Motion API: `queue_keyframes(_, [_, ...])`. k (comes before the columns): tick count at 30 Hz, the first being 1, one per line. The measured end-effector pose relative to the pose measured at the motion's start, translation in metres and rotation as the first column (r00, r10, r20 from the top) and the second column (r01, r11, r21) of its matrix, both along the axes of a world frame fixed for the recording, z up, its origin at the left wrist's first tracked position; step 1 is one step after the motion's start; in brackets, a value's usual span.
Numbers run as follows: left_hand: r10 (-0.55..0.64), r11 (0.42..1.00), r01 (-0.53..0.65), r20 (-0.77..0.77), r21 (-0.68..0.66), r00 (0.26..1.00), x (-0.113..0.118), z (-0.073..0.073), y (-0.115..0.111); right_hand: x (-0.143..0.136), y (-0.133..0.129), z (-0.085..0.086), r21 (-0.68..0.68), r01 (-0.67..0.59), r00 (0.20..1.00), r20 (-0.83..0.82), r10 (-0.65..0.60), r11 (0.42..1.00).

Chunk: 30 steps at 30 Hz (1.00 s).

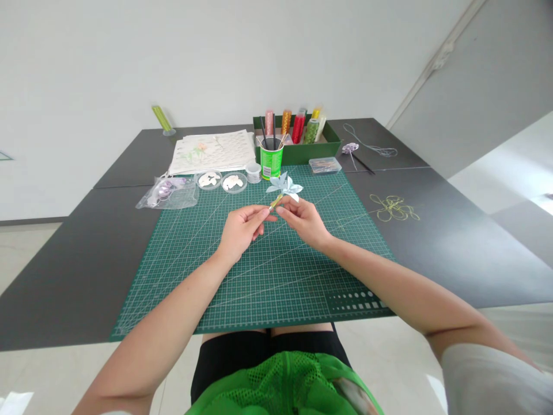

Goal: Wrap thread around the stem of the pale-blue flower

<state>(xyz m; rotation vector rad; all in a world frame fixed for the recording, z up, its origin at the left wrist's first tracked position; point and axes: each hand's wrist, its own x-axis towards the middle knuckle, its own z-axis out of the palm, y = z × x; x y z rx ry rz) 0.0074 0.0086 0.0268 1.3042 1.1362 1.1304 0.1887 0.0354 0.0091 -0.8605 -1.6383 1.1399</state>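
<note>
A pale blue artificial flower is held over the green cutting mat, its petals pointing away from me. Its short stem is wrapped in shiny yellow-green thread. My left hand pinches the lower end of the stem between thumb and fingers. Just below the petals, the closed thumb and fingers of my right hand grip the stem from the other side; whether they also hold thread is too small to tell. A loose tangle of yellow-green thread lies on the table to the right, with a faint strand running towards the mat.
Behind the hands stand a green can of tools, a small lidded jar, two dishes of white pieces and a green box with thread spools. Paper sheets, a plastic bag, a clear case and a purple flower surround the cutting mat.
</note>
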Motion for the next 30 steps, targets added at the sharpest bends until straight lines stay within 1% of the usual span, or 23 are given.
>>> queue_keyframes(2, [0.03, 1.0, -0.03, 0.026, 0.002, 0.999, -0.002, 0.001, 0.001, 0.002, 0.001, -0.001, 0.066, 0.027, 0.997, 0.064, -0.031, 0.997])
queue_keyframes(5, [0.062, 0.998, -0.062, 0.057, -0.007, 0.996, -0.004, 0.003, 0.002, 0.005, 0.001, -0.001, 0.257, 0.038, 0.978, 0.189, -0.089, 0.966])
queue_keyframes(8, [0.09, 0.996, -0.089, 0.058, -0.013, 0.994, -0.005, 0.006, 0.003, 0.009, 0.0, 0.001, 0.462, -0.012, 0.948, 0.286, -0.136, 0.887])
queue_keyframes(11, [0.118, 0.993, -0.117, 0.05, -0.022, 0.992, -0.006, 0.007, 0.004, 0.013, -0.002, 0.005, 0.58, -0.034, 0.927, 0.323, -0.191, 0.814])
queue_keyframes(14, [0.139, 0.99, -0.137, 0.037, -0.041, 0.99, -0.007, 0.006, 0.006, 0.016, -0.004, 0.008, 0.641, -0.054, 0.906, 0.354, -0.233, 0.765])
queue_keyframes(17, [0.13, 0.99, -0.129, 0.021, -0.054, 0.991, -0.008, 0.003, 0.007, 0.017, -0.006, 0.01, 0.679, -0.079, 0.889, 0.38, -0.257, 0.73])
queue_keyframes(20, [0.103, 0.994, -0.102, 0.002, -0.045, 0.995, -0.007, 0.001, 0.008, 0.017, -0.007, 0.011, 0.714, -0.095, 0.886, 0.378, -0.267, 0.694])
queue_keyframes(23, [0.104, 0.993, -0.103, 0.0, -0.053, 0.995, -0.007, 0.0, 0.007, 0.017, -0.007, 0.011, 0.747, -0.092, 0.891, 0.357, -0.28, 0.659])
queue_keyframes(30, [0.118, 0.993, -0.118, -0.006, -0.019, 0.993, -0.008, -0.001, 0.008, 0.016, -0.006, 0.012, 0.771, -0.084, 0.895, 0.337, -0.291, 0.632])
